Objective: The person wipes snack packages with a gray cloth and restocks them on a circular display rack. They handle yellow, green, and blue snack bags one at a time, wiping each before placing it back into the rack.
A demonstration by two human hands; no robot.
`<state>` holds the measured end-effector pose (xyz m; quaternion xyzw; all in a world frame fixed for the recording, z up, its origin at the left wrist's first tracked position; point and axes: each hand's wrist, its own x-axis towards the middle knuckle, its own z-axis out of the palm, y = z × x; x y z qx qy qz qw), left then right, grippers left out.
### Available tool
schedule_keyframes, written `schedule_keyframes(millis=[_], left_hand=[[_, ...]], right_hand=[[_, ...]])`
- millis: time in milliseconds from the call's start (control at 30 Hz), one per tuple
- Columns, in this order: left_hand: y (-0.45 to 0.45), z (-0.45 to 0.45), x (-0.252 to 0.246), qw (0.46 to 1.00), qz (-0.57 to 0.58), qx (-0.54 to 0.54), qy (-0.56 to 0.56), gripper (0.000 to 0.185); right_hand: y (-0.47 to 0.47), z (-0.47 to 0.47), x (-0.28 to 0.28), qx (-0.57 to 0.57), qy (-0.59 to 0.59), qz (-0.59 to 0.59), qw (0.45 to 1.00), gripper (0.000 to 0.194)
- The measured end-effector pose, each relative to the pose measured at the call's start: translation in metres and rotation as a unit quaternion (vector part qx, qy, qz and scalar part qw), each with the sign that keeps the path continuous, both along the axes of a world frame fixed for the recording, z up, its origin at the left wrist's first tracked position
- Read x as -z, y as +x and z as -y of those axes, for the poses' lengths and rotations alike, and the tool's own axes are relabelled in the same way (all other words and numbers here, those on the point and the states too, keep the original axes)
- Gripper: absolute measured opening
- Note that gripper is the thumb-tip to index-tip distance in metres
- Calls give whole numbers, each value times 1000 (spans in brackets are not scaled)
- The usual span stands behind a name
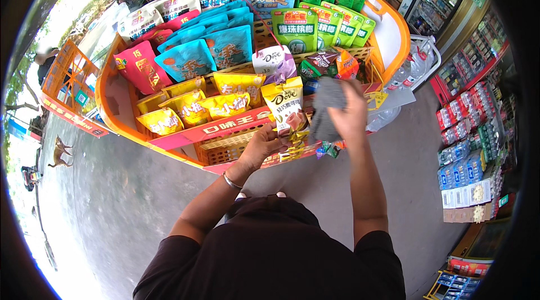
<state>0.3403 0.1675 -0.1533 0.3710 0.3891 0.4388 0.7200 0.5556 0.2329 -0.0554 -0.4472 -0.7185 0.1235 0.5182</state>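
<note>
My left hand (265, 147), a silver bangle on its wrist, grips the lower left edge of a yellow-and-white Dove chocolate pouch (283, 104). The pouch is upright at the front of an orange plastic display rack (110, 97). Small yellow packets (294, 154) hang just below it, beside my fingertips. In my right hand (353, 110) is a bunched dark grey cloth (328, 106), slightly blurred, to the right of the pouch. Behind the cloth are M&M's bags (322, 60), partly covered. A purple-and-white Dove pouch (275, 64) stands behind the yellow-and-white one.
Yellow snack bags (230, 105), blue pouches (230, 45), a red pouch (143, 66) and green pouches (294, 30) fill the rack's tiers. Bottled-drink packs (462, 173) are stacked at right. A brown dog (60, 152) is on the concrete floor at left. Two people are in the background.
</note>
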Motion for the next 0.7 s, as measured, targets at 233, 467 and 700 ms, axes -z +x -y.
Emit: schedule_keyframes(millis=[233,467,700], left_hand=[[0,-5,21,1000,16,-12,10,48],[4,-1,12,1000,21,-1,23,47],[8,8,-17,991,121,20,-51,49]], right_hand=[[-72,-2,2,-95,13,347,933,43],[6,-26,-17,67,-181,389,901,28],[91,0,61,87,-108,-113,984,41]])
